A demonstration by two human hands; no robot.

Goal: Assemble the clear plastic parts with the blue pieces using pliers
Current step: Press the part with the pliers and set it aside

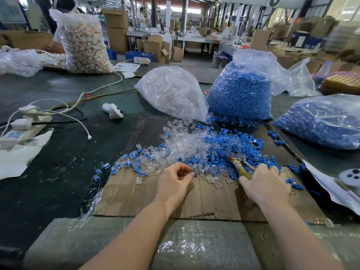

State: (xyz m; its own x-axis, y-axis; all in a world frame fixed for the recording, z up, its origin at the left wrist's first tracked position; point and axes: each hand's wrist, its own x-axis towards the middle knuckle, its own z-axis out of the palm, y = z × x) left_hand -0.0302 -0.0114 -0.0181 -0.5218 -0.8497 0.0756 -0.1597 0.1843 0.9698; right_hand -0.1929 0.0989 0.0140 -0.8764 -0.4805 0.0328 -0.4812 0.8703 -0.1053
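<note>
Between my left fingers I pinch a blue piece ready for fitting, while my right fingers curl round the pliers, nose resting in the mixed pile just beyond.

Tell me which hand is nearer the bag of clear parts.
Left. The left hand lies almost straight below the bag of clear parts, at the near edge of the loose pile. The right hand, holding the pliers, sits farther to the right.
</note>
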